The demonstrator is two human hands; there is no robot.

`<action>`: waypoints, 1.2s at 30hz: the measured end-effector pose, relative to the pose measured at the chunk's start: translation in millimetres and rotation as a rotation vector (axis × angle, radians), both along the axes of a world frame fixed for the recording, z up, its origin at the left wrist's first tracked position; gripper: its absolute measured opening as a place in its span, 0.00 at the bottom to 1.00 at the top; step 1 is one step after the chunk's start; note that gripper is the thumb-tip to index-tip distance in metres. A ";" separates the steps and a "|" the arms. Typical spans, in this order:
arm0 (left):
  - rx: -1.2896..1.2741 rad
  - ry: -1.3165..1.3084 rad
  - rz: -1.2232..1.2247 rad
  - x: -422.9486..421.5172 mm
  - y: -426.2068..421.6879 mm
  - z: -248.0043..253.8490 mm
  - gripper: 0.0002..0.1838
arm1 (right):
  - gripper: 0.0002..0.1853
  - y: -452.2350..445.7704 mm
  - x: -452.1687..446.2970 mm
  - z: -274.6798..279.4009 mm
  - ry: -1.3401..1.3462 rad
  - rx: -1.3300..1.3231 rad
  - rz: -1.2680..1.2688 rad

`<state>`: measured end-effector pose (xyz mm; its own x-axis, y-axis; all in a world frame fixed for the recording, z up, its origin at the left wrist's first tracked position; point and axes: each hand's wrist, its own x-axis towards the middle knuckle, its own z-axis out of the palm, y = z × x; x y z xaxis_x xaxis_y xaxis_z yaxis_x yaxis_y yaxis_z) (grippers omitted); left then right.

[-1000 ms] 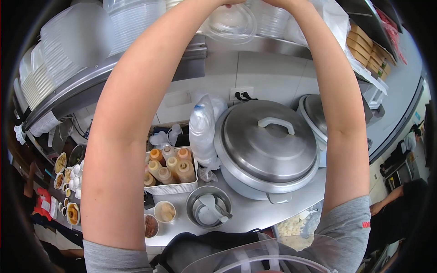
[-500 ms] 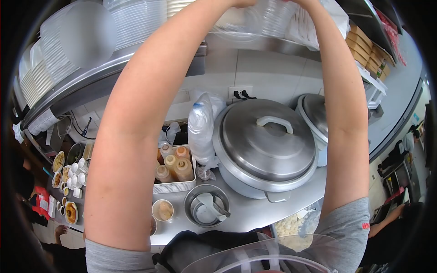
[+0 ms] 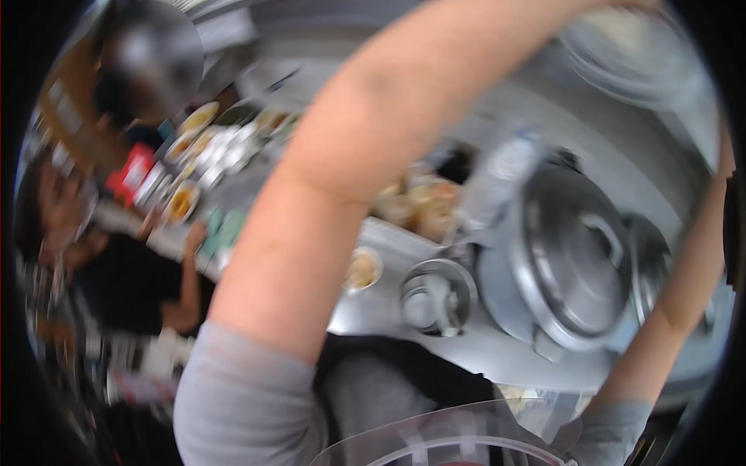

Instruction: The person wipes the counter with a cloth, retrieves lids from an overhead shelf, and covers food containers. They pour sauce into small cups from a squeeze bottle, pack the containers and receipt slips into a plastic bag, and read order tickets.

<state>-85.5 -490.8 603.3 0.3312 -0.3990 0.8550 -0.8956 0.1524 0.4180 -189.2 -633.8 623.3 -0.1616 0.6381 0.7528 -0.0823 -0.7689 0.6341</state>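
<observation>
Both my arms are raised toward the upper right of the head view. My left hand point(image 3: 639, 4) is cut off by the top edge, close to some clear round plastic containers point(image 3: 622, 58); its fingers are not visible. Only the forearm point(image 3: 695, 264) of my right arm shows, and that hand lies beyond the right edge. Whether either hand grips the plastic containers cannot be made out. The picture is smeared by motion.
Below stand a large lidded pot point(image 3: 571, 256), a second pot point(image 3: 646, 248), a metal bowl with utensils point(image 3: 439, 299), a cup point(image 3: 361, 268) and a basket of squeeze bottles point(image 3: 408, 233). At left, a person in black point(image 3: 132, 283) stands beside several food dishes point(image 3: 183, 200).
My view has swung left, so the pots and bowl sit further right. My hands have shifted toward the upper right corner, and a person at left has come into fuller view.
</observation>
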 end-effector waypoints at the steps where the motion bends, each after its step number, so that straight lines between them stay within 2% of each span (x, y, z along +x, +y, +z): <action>1: 0.022 0.083 -0.371 10.0 28.7 -31.3 0.25 | 0.17 16.3 0.7 -9.0 -0.037 -0.164 0.091; 3: 0.137 0.427 -1.096 30.4 85.5 -93.8 0.31 | 0.21 43.2 21.2 -25.6 -0.346 -0.554 0.249; 5: 0.098 0.634 -0.900 19.4 129.2 -117.3 0.23 | 0.11 50.9 26.7 -109.5 0.488 0.186 0.422; 6: 0.075 0.740 -0.808 14.9 151.4 -129.0 0.19 | 0.10 67.3 28.6 -123.6 0.640 0.102 0.389; 7: -0.009 0.783 -0.592 -4.2 174.7 -142.4 0.19 | 0.10 83.8 31.0 -137.7 0.799 0.025 0.355; 8: -0.059 0.852 -0.548 -6.7 189.3 -158.5 0.17 | 0.09 111.4 26.8 -142.5 0.628 -0.475 0.238; 13: -0.212 1.081 -0.372 -25.2 249.4 -228.7 0.17 | 0.08 175.0 54.6 -204.1 0.743 -0.266 0.434; 15: -0.204 1.125 -0.390 -22.8 269.2 -257.0 0.20 | 0.10 195.9 59.2 -225.5 0.803 -0.226 0.500; 17: -0.091 1.129 -0.102 -26.0 286.7 -283.5 0.22 | 0.09 214.6 66.5 -252.5 0.906 0.001 0.565; 19: -0.063 1.077 -0.001 -14.2 313.4 -339.0 0.23 | 0.07 239.6 73.5 -276.6 1.023 0.267 0.616; 21: 0.034 1.046 0.304 -30.4 352.4 -355.3 0.23 | 0.05 263.1 82.2 -303.6 1.154 0.392 0.597; 23: 0.077 1.170 0.500 -35.9 392.6 -367.1 0.23 | 0.05 292.4 92.7 -344.5 1.273 0.456 0.599; 24: 0.091 1.162 0.486 -31.0 405.5 -373.5 0.23 | 0.05 310.3 97.1 -366.1 1.334 0.438 0.610; 25: 0.001 1.193 0.500 -26.2 417.5 -381.6 0.22 | 0.06 332.6 100.8 -388.2 1.429 0.455 0.630; 26: -0.090 1.220 0.514 -18.3 428.4 -387.5 0.21 | 0.06 352.3 109.6 -417.1 1.403 0.349 0.593; 28: -0.104 1.205 0.497 8.5 435.9 -395.8 0.20 | 0.05 389.0 127.8 -466.3 1.417 0.155 0.467; 29: -0.100 1.119 0.572 25.7 438.0 -402.1 0.19 | 0.06 405.1 133.1 -476.7 1.440 0.069 0.426; 31: -0.102 0.902 0.708 54.9 440.5 -409.6 0.19 | 0.07 425.5 144.4 -508.7 1.535 -0.020 0.190; 32: -0.113 0.897 0.693 64.9 440.6 -406.4 0.19 | 0.08 431.7 149.8 -520.9 1.558 -0.066 0.058; 33: -0.108 0.854 0.767 72.3 440.3 -403.9 0.18 | 0.08 436.1 149.8 -516.6 1.554 -0.072 0.042; 35: -0.130 0.787 0.863 84.9 441.7 -410.9 0.17 | 0.09 441.0 142.0 -500.6 1.778 0.306 -0.099; 36: -0.141 0.796 0.854 88.2 440.5 -413.4 0.17 | 0.09 436.9 140.7 -500.5 1.779 0.298 -0.116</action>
<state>2.7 -50.3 189.9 0.9062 0.2932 0.3048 -0.2230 -0.2810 0.9334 -48.4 -197.0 122.8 0.9107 0.4115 0.0365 0.4126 -0.9017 -0.1289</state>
